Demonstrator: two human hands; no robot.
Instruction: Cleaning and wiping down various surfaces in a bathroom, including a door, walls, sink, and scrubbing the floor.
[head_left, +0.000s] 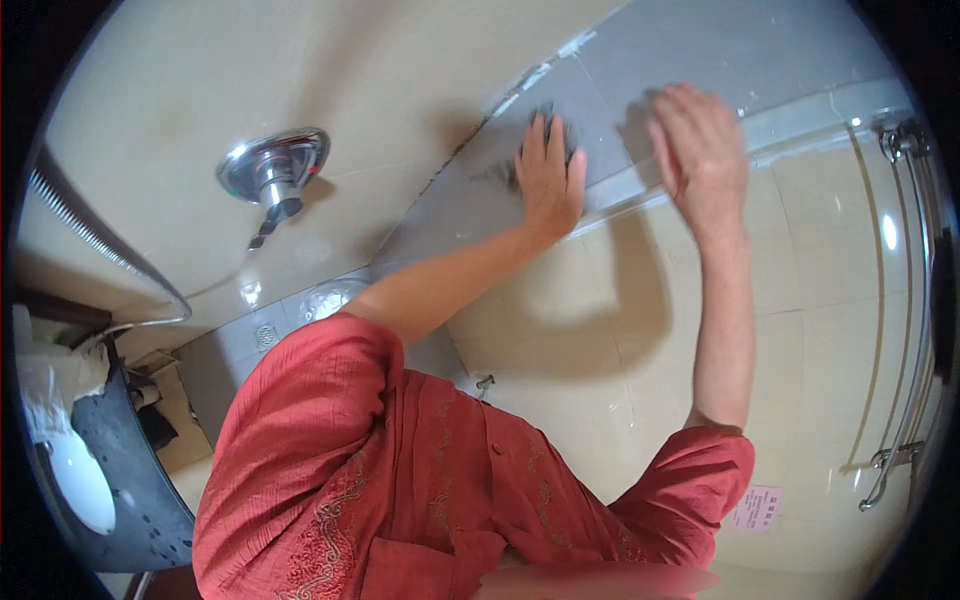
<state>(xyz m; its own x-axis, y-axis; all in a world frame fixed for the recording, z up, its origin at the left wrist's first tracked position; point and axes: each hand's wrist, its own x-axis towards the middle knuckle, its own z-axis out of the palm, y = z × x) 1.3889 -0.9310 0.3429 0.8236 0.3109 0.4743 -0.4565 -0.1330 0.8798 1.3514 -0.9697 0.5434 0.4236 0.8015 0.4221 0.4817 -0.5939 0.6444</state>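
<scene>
My left hand lies with its fingers spread on a grey tiled surface, over a dark, blurred thing that shows around the fingers. What this thing is, and whether I grip it, is hidden by the hand. To the right, my right hand is blurred, with its fingers together and slightly curved and the thumb apart. Nothing shows in it, though part of the palm is hidden. It is over the same grey surface, near the pale edge strip; contact is unclear. White residue marks the joint with the beige wall.
A chrome shower mixer juts from the beige wall at left, beside a metal hose. A dark counter bears a white basin. A floor drain lies below. Chrome rails run at right.
</scene>
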